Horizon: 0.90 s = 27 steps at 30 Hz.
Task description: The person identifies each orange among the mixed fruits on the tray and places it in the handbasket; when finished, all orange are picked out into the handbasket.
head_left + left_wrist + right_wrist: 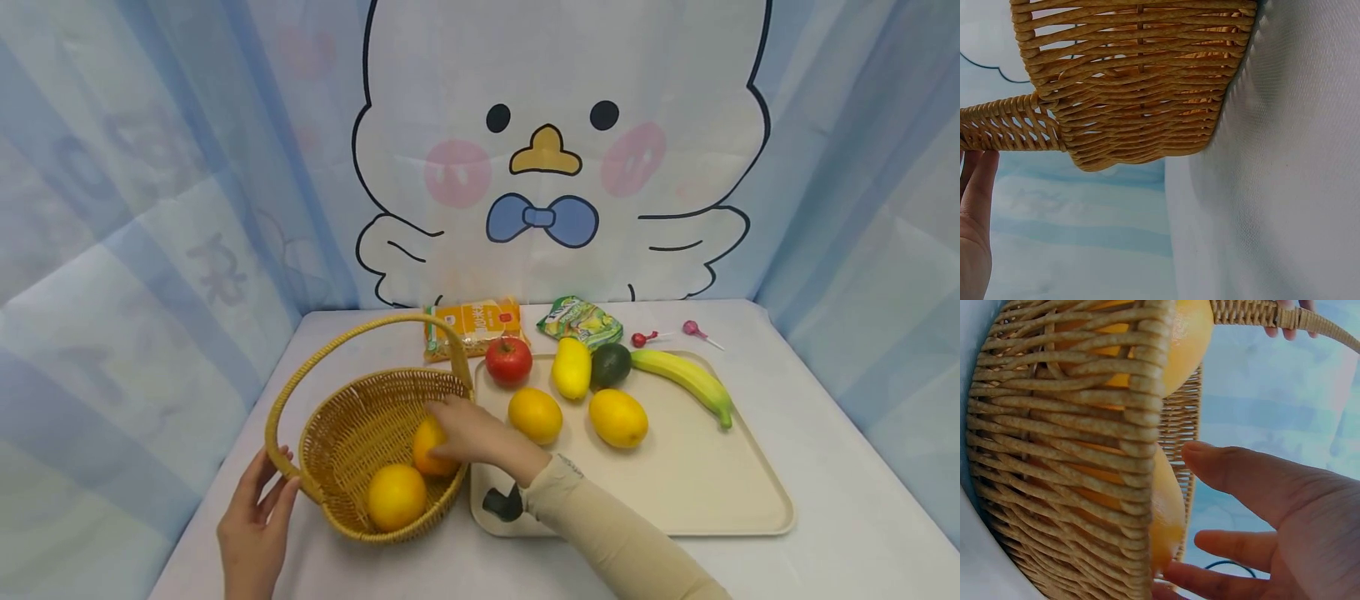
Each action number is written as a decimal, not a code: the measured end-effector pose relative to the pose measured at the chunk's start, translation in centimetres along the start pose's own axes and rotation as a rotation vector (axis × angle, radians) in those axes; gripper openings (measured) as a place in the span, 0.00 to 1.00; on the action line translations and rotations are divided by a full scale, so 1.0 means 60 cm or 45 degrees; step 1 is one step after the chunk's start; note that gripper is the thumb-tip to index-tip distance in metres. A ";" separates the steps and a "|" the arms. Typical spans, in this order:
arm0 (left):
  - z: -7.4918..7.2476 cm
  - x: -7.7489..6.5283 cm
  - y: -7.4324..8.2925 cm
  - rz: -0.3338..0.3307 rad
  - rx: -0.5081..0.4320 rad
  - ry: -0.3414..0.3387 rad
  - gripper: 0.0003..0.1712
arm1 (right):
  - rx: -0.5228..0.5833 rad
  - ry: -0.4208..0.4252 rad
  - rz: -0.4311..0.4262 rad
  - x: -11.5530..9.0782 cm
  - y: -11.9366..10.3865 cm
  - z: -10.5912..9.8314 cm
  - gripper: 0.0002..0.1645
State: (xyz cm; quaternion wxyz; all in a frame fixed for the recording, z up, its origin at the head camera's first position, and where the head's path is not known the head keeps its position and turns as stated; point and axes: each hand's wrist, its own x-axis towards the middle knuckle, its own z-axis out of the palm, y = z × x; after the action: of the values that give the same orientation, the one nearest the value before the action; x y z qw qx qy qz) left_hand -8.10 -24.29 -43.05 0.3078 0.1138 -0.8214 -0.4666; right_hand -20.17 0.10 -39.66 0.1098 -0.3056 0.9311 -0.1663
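My left hand (258,508) holds the base of the handle of a wicker basket (330,417), its fingers and thumb at the handle's left foot. Inside the basket lie two round orange fruits: a yellower one (396,497) toward the front and a deeper orange one (429,446) at the right side. Over that right fruit is my right hand (467,427), reaching across the basket's rim. In the right wrist view its thumb and fingers (1229,547) are spread apart beside the fruit (1169,515), fingertips close to its surface.
Right of the basket, a beige tray (697,492) bears a red apple (508,361), two lemon-like fruits (617,418), a mango-like yellow fruit (572,369), an avocado (611,365), a banana (686,379) and a dark object (502,504). Snack bags (480,323) and lollipops (693,328) lie behind.
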 end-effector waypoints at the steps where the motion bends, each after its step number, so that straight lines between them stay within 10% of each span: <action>1: 0.000 0.000 0.000 0.003 -0.001 0.002 0.35 | 0.013 0.005 0.001 -0.001 0.000 -0.002 0.40; 27: 0.000 0.000 0.000 0.089 0.014 0.020 0.35 | 0.186 0.128 -0.053 -0.025 0.005 -0.046 0.38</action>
State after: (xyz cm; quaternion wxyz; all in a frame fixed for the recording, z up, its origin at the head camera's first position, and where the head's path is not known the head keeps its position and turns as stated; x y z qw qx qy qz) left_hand -8.10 -24.28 -43.08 0.3298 0.0905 -0.8250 -0.4499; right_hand -20.02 1.92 -37.06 0.0814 -0.3074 0.9143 -0.2510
